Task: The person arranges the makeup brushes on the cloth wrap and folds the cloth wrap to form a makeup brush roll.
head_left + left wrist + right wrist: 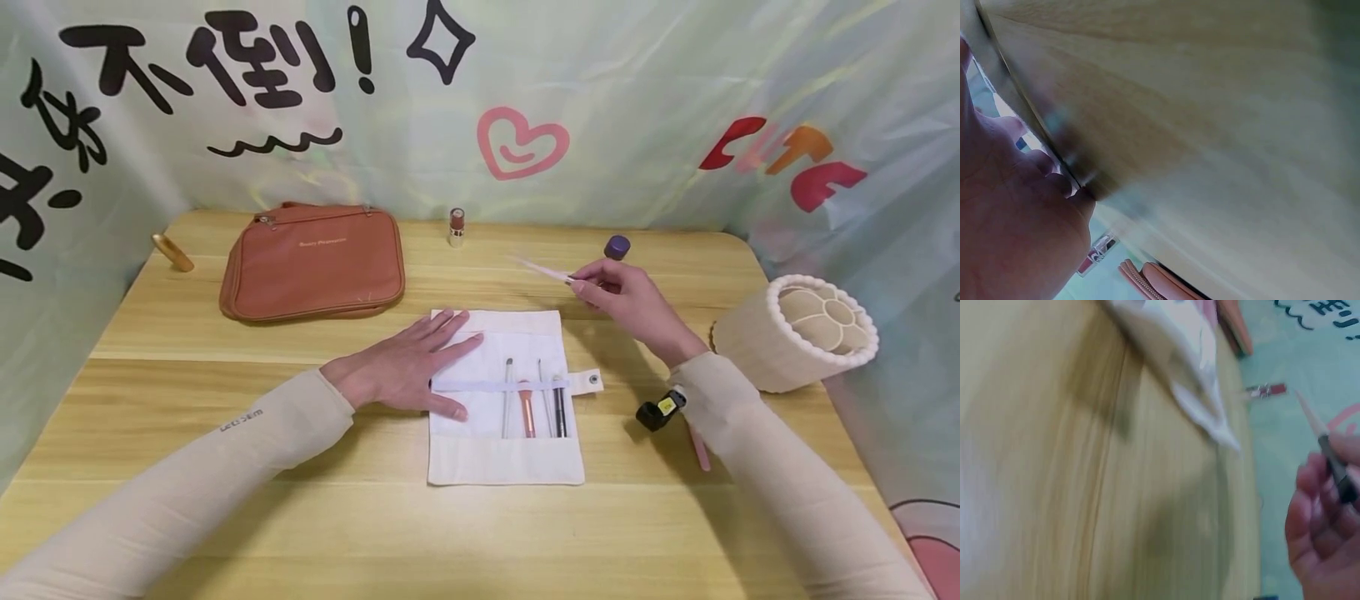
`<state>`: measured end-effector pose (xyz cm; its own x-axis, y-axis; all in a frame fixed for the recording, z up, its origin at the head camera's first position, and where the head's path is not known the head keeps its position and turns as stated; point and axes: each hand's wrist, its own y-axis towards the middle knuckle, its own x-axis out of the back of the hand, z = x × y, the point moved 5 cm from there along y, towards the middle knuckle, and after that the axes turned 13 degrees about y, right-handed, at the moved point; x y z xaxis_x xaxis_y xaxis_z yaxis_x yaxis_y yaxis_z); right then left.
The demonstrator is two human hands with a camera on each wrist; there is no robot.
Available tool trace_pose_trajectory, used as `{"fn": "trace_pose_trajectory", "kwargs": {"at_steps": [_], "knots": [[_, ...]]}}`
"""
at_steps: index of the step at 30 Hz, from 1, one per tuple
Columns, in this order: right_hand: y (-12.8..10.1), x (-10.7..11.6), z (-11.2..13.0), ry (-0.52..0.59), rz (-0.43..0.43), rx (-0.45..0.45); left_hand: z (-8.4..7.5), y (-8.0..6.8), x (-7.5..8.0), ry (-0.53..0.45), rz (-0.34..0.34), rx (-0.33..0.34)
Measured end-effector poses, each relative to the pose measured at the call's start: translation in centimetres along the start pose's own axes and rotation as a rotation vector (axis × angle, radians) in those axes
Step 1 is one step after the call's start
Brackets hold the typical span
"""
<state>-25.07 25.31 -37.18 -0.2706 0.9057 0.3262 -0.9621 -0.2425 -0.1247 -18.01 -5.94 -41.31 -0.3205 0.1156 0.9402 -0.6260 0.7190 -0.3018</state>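
My left hand [408, 362] lies flat with spread fingers on the left part of an unfolded white fabric brush roll [502, 462]. Tucked behind its pocket and elastic band are a pink-handled brush [528, 417], a black-handled brush [560, 417] and a couple of thin, pale tools. Above the roll's upper right corner, my right hand [637, 304] pinches a slim tool [553, 272] with thumb and fingers. Its pale, tapered end points left, and a dark handle [1337, 467] shows in the right wrist view; cannot tell its exact kind.
A brown zipped bag [318, 267] stands at the back left beside a gold tube [174, 252]. Behind the roll are an uncapped lipstick [457, 227] and a purple round item [617, 247]. On the right, a cream lamp [787, 333] stands near a pink stick [699, 450] partly under my right forearm.
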Motion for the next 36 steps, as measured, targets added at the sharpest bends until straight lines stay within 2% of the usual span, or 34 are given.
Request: {"fn": "trace_pose_trajectory", "kwargs": {"at_steps": [2, 7, 12, 19, 22, 29, 36], "knots": [[-0.2, -0.5, 0.4, 0.076, 0.025, 0.005, 0.0, 0.0, 0.0, -0.001, 0.002, 0.001], [-0.4, -1.5, 1.1, 0.188, 0.067, 0.028, -0.1, 0.0, 0.1, -0.004, 0.002, 0.005], [-0.5, -1.9, 1.2, 0.234, 0.077, 0.015, -0.1, 0.0, -0.1, 0.008, 0.011, 0.012], [-0.4, -3.4, 0.9, 0.17, 0.138, -0.026, -0.1, 0.1, 0.0, 0.006, 0.007, 0.01], [-0.1, -4.2, 0.8, 0.15, 0.137, -0.01, -0.1, 0.1, 0.0, 0.003, 0.004, 0.009], [0.5, -5.8, 1.7, 0.027, 0.131, 0.045, 0.0, 0.3, -0.2, 0.015, 0.02, 0.019], [1.0, -8.3, 2.3, -0.1, 0.315, 0.061, 0.1, 0.3, -0.3, 0.018, 0.019, 0.024]]}}
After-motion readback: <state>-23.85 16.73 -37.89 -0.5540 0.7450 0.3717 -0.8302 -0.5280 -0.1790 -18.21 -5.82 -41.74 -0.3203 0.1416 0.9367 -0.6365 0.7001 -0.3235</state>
